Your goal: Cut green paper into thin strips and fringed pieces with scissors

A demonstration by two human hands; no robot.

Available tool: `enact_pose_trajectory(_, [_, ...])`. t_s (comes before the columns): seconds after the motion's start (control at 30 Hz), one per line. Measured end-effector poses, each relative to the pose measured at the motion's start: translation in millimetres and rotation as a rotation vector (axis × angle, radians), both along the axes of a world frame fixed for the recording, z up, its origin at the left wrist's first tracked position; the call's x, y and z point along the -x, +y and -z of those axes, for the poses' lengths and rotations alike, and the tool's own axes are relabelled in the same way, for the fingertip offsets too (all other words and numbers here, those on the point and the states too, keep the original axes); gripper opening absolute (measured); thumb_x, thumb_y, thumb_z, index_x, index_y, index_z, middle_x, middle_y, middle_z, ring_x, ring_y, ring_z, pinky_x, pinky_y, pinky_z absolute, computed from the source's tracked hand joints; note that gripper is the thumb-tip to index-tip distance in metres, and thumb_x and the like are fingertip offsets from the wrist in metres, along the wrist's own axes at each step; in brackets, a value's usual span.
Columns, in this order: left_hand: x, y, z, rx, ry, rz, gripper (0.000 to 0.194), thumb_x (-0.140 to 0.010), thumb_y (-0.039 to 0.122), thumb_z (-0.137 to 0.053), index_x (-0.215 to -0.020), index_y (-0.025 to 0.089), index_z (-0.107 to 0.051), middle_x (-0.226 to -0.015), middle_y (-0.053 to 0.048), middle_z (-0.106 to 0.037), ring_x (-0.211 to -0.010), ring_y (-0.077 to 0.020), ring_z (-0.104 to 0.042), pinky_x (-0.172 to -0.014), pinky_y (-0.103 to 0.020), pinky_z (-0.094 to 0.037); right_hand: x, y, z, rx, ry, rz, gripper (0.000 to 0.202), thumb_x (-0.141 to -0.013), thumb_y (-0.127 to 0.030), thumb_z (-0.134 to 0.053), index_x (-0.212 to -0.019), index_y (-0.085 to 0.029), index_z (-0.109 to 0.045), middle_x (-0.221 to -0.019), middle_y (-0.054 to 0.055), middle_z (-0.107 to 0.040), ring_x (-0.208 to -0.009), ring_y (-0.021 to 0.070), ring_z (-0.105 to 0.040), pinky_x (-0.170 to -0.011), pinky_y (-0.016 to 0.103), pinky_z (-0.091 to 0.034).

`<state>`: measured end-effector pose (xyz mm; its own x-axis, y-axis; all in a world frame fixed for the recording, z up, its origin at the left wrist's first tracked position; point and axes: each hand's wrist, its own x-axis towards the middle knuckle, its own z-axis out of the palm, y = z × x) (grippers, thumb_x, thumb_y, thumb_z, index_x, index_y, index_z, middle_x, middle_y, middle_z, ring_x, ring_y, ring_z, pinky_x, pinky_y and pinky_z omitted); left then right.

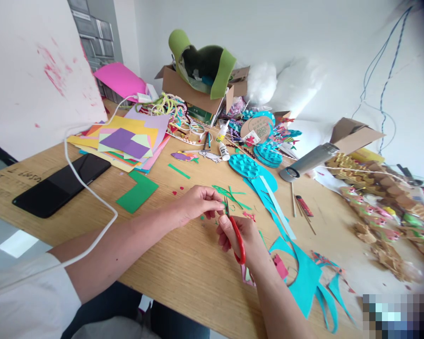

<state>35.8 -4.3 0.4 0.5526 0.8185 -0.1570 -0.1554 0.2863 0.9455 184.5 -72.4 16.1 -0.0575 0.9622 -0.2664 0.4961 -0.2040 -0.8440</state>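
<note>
My right hand (238,233) is closed around the red handles of a pair of scissors (239,242), whose blades point away from me. Just beside the blade tips, my left hand (203,203) pinches what looks like a tiny piece of green paper (224,206), mostly hidden by the fingers. Thin green paper strips (233,194) lie on the table just beyond both hands. Small red paper scraps (249,215) are scattered to the right of the blades. A larger green paper sheet (137,192) with a notched corner rests to the left of my left hand.
A black phone (61,186) and stacked coloured paper (127,143) sit on the left, with a white cable (92,193) crossing over my left arm. Blue paper offcuts (304,278) lie at right. Behind are glue bottles (224,151), a metal flask (309,161) and a cardboard box (194,96).
</note>
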Motion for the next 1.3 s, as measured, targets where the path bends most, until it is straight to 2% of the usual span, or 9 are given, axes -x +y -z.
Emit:
enact_pose_trajectory(0.3, [0.5,-0.4,-2.5,0.024,0.024,0.005,0.016,-0.065,0.025,-0.069,-0.072,0.013,-0.062,-0.061,-0.001,-0.062,-0.055,-0.0094,-0.054,-0.057,-0.024,-0.041,3.8,-2.2,-8.2,0.026,0.006,0.031,0.054,-0.073,-0.067,-0.059,-0.056,-0.017,-0.051,-0.047,0.003,-0.058,-0.036,0.0109,-0.05,-0.036,0.02,-0.032])
enact_pose_trajectory(0.63, [0.9,0.9,-1.4,0.008,0.027,0.038,0.014,-0.065,0.025,-0.067,-0.069,0.014,-0.061,-0.059,0.0,-0.06,-0.055,-0.0097,-0.054,-0.058,-0.024,-0.04,-2.5,0.1,1.0,-0.004,-0.033,-0.028,0.058,-0.074,-0.07,-0.055,-0.053,-0.016,-0.053,-0.044,0.004,-0.057,-0.036,0.0112,-0.049,-0.037,0.02,-0.033])
enact_pose_trajectory(0.93, [1.0,1.3,-0.2,0.053,0.011,0.019,0.013,-0.063,0.023,-0.068,-0.07,0.014,-0.062,-0.057,0.001,-0.059,-0.055,-0.0096,-0.054,-0.057,-0.024,-0.04,-2.8,-0.3,-0.3,0.017,-0.007,-0.022,0.055,-0.074,-0.067,-0.058,-0.054,-0.016,-0.052,-0.044,0.004,-0.058,-0.035,0.0115,-0.049,-0.036,0.02,-0.033])
enact_pose_trajectory(1.3, [1.6,2.4,1.0,0.026,0.015,0.057,0.011,-0.064,0.023,-0.064,-0.064,0.013,-0.06,-0.057,0.0,-0.06,-0.054,-0.0087,-0.053,-0.056,-0.023,-0.039,-5.5,0.5,2.6,0.013,-0.035,-0.056,0.053,-0.076,-0.064,-0.06,-0.053,-0.016,-0.054,-0.041,0.003,-0.057,-0.035,0.0114,-0.049,-0.037,0.02,-0.033])
